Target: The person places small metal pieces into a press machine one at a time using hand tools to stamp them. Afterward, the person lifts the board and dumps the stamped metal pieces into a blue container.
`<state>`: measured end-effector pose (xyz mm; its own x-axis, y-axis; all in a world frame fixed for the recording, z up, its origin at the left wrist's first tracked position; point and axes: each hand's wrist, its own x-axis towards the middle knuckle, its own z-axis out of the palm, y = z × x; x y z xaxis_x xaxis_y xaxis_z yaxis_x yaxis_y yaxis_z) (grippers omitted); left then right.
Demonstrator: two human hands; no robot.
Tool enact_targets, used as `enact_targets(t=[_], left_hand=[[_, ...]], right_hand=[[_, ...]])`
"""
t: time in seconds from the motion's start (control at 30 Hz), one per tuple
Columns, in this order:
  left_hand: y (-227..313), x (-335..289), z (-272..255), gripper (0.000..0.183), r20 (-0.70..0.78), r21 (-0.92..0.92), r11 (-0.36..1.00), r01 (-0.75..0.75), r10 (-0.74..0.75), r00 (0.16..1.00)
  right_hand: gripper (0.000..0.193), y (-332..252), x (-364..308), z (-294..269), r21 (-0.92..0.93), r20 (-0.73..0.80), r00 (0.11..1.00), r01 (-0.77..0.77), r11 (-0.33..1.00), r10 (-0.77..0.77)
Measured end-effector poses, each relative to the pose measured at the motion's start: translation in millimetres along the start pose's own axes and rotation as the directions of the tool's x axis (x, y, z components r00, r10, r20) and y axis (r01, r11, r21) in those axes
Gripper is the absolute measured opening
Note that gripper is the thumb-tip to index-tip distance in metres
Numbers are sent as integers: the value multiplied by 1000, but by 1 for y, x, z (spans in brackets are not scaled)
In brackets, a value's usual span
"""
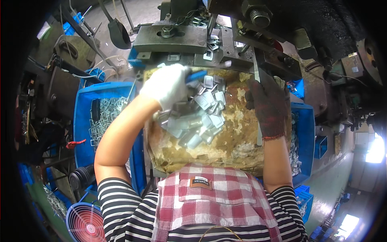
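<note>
My left hand (165, 85), in a white glove and smeared by motion, is closed round a blue-handled tool (197, 76); its blurred tip points right, toward the press. Just below lies a loose heap of small flat metal pieces (206, 101), some with rectangular openings. My right hand (269, 105) wears a dark glove with a red cuff and appears closed round a long flat metal strip (259, 133), which shows above and below the glove. Its fingers are partly hidden. Both the heap and my hands are over a worn, yellowish-brown work surface (242, 141).
Ahead stands a press with a bolted steel block (171, 39) and a heavy overhead part with a large bolt (258, 15). Blue bins (82, 109) of metal frames flank the surface, another bin (308, 141) at right. A fan (86, 224) sits lower left.
</note>
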<state>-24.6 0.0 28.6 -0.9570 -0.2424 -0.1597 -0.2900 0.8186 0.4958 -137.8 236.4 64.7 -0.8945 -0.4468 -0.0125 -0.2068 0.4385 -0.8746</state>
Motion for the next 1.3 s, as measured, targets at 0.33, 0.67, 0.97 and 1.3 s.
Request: enact_targets(t=[0.33, 0.67, 0.97, 1.3], left_hand=[[-22, -13, 13, 31, -380, -216, 969, 120, -196, 904], [-12, -8, 21, 31, -37, -918, 384, 101, -335, 941], [10, -19, 20, 37, -6, -923, 365, 125, -338, 941], [-15, -18, 9, 34, -61, -835, 550, 4, -100, 993]], right_hand=[[39, 10, -13, -9, -30, -131, 990, 46, 999, -49], [46, -6, -92, 1, 172, 299, 942, -209, 963, 151], [46, -1, -92, 5, 147, 357, 920, -225, 963, 160], [44, 4, -95, -2, 40, 441, 891, -138, 990, 106]])
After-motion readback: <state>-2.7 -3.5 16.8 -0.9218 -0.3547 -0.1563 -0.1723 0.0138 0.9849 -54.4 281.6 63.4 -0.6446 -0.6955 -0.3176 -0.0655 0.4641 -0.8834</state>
